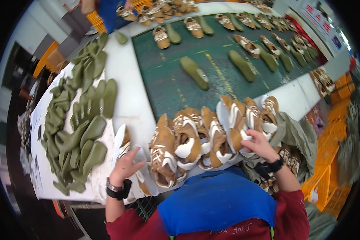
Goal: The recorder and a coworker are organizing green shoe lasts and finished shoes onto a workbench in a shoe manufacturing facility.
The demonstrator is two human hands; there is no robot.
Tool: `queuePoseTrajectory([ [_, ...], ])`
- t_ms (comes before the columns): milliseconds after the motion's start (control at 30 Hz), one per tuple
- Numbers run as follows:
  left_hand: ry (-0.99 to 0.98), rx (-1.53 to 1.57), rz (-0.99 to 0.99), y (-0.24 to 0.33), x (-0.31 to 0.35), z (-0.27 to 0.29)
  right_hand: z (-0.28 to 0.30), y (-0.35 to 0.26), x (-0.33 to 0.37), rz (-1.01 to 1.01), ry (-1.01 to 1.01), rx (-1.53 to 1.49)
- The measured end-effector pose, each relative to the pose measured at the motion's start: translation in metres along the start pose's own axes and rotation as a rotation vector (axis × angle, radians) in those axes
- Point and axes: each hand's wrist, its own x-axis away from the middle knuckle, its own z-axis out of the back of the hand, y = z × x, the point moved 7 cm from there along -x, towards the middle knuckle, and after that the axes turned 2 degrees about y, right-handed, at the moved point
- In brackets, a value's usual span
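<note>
A heap of olive-green shoe lasts (pixel 78 120), smooth and hard-looking, covers the white table (pixel 126 76) at far left. Beside it, the worker's left hand (pixel 126 166) closes loosely around a tan-and-white shoe upper (pixel 124 146) lying at the table's near edge. To its right a row of tan sneaker uppers (pixel 188 140) with white panels stands packed along the edge of the green conveyor belt (pixel 168 76); they look light, soft and floppy, best gripped at the collar or heel. The right hand (pixel 260 146), fingers curled, grips one upper (pixel 244 132) at the row's right end. More lasts and lasted shoes (pixel 248 46) ride the belt beyond; orange crates (pixel 328 176) stand at right.
</note>
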Motion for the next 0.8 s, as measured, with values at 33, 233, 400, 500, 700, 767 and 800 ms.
queuePoseTrajectory([
  [33, 0.021, 0.003, 0.038, -0.015, 0.009, -0.007, 0.005, -0.01, 0.003, -0.02, -0.006, 0.047],
  [233, 0.364, 0.039, 0.21, -0.092, 0.055, -0.005, 0.064, -0.123, -0.003, 0.166, 0.111, 0.429],
  [400, 0.407, -0.078, 0.376, -0.157, 0.061, -0.019, 0.118, -0.202, -0.081, 0.632, 0.327, 1.154],
  [500, 0.332, -0.056, 0.374, -0.184, 0.066, -0.038, 0.141, -0.202, -0.169, 0.557, 0.347, 1.254],
  [700, 0.271, -0.019, 0.449, -0.177, 0.068, -0.039, 0.108, -0.131, -0.32, 0.342, 0.253, 1.351],
  [767, 0.212, 0.001, 0.503, -0.184, 0.067, -0.044, 0.098, -0.097, -0.369, 0.333, 0.284, 1.29],
  [800, 0.211, 0.011, 0.505, -0.179, 0.064, -0.044, 0.093, -0.089, -0.385, 0.3, 0.301, 1.296],
])
